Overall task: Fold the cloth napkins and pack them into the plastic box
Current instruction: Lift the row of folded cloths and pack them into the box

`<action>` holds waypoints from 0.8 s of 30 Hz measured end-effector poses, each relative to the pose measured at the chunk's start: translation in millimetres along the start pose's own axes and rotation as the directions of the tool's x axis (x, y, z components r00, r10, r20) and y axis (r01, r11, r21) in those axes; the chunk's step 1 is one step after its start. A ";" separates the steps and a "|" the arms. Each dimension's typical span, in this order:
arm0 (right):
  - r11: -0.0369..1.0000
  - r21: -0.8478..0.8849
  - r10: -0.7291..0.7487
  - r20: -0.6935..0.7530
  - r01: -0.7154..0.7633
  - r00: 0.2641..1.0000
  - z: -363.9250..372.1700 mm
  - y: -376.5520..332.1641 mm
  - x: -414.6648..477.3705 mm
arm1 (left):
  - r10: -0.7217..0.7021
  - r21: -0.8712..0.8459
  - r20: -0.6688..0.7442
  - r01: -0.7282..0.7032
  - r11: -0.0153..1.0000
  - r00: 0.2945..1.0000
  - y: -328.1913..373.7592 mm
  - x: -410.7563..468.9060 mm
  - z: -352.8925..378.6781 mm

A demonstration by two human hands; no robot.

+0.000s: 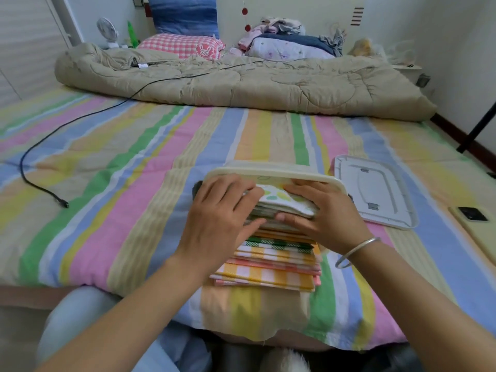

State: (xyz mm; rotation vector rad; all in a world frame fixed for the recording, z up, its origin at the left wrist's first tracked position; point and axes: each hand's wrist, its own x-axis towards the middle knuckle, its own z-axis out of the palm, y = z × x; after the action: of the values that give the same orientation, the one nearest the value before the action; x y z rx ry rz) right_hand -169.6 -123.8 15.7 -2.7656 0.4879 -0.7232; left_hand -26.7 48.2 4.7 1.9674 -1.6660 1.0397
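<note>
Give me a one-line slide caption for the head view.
Left hand and right hand grip folded napkins at the rim of the plastic box on a striped bed, its lid lying apart.

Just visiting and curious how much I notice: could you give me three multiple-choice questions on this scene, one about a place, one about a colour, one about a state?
1. Where is the lid? A) on the plastic box; B) on the bed, right of the box; C) on the floor.
2. What colour is the rumpled quilt at the far end? A) beige; B) red; C) black.
3. What are the hands doing? A) resting idle; B) lifting the lid; C) both gripping the stacked napkins.
Answers: 1 B, it lies flat on the bed beside the box. 2 A, it is plainly beige. 3 C, the left hand and right hand clasp the stack at the box's mouth.
</note>
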 end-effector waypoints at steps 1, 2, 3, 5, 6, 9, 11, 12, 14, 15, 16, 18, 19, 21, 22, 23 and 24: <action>1.000 -0.026 -0.011 -0.085 0.008 0.996 2.7 0.1 0.8 | 0.001 0.010 0.003 -0.001 1.000 1.000 -3.1 1.1 6.8; 0.998 -0.065 -0.025 -0.180 0.013 0.983 4.7 -1.2 0.0 | -0.007 0.015 -0.002 0.007 1.000 1.000 -6.1 3.0 12.1; 0.993 -0.118 -0.047 -0.276 0.014 0.960 5.7 -4.5 -1.8 | -0.017 0.011 -0.012 0.017 1.000 1.000 -9.1 5.8 16.4; 0.969 -0.244 -0.138 -0.417 0.036 0.898 7.7 -11.3 -5.9 | -0.049 -0.014 -0.018 0.048 0.999 0.999 -14.5 13.9 23.1; 0.955 -0.291 -0.180 -0.437 0.051 0.882 8.9 -12.9 -6.3 | -0.062 -0.019 -0.013 0.062 0.998 0.998 -17.4 18.9 26.3; 0.955 -0.292 -0.169 -0.381 0.055 0.909 11.9 -8.6 6.9 | -0.094 -0.037 0.054 0.096 0.995 0.994 -26.6 33.1 39.1; 0.972 -0.230 -0.123 -0.371 0.037 0.921 13.5 -3.7 24.7 | -0.118 -0.049 0.132 0.125 0.991 0.984 -34.5 45.4 45.3; 0.976 -0.214 -0.108 -0.373 0.028 0.922 12.2 -1.8 35.5 | -0.128 -0.050 0.187 0.140 0.989 0.974 -39.0 53.1 47.2; 0.982 -0.188 -0.054 -0.331 -0.010 0.942 5.4 0.6 59.9 | -0.166 -0.060 0.354 0.199 0.978 0.920 -48.7 70.1 51.1; 0.984 -0.170 0.003 -0.264 -0.050 0.965 1.6 2.4 73.1 | -0.177 -0.059 0.437 0.225 0.973 0.882 -54.5 79.7 55.0; 0.981 -0.168 0.063 -0.180 -0.093 0.982 -1.0 5.5 86.3 | -0.185 -0.043 0.496 0.237 0.971 0.848 -59.8 90.1 59.4; 0.959 -0.230 0.158 -0.050 -0.165 0.986 -5.6 13.4 111.4 | -0.210 -0.036 0.518 0.266 0.963 0.829 -66.8 110.6 64.9; 0.943 -0.285 0.176 -0.017 -0.174 0.984 -7.6 16.9 122.0 | -0.221 -0.060 0.483 0.284 0.957 0.847 -69.4 119.6 66.1; 0.906 -0.401 0.158 0.014 -0.139 0.987 -11.5 21.4 140.6 | -0.238 -0.109 0.352 0.292 0.950 0.905 -73.5 133.9 66.1; 0.895 -0.431 0.147 0.034 -0.119 0.988 -13.1 22.8 148.3 | -0.233 -0.134 0.323 0.288 0.948 0.917 -75.8 138.8 66.8; 0.896 -0.432 0.144 0.068 -0.101 0.987 -14.5 24.3 155.4 | -0.228 -0.161 0.327 0.291 0.943 0.917 -79.1 143.2 68.7; 0.904 -0.419 0.148 0.108 -0.090 0.983 -16.2 25.8 160.8 | -0.230 -0.178 0.363 0.309 0.934 0.903 -82.3 147.2 71.3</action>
State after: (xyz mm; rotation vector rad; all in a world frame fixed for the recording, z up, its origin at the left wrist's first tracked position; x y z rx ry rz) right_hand -52.3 -210.2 90.3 -3.1068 0.8608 -0.4352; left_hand 78.2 -82.2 79.0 2.2237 -1.5259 0.4008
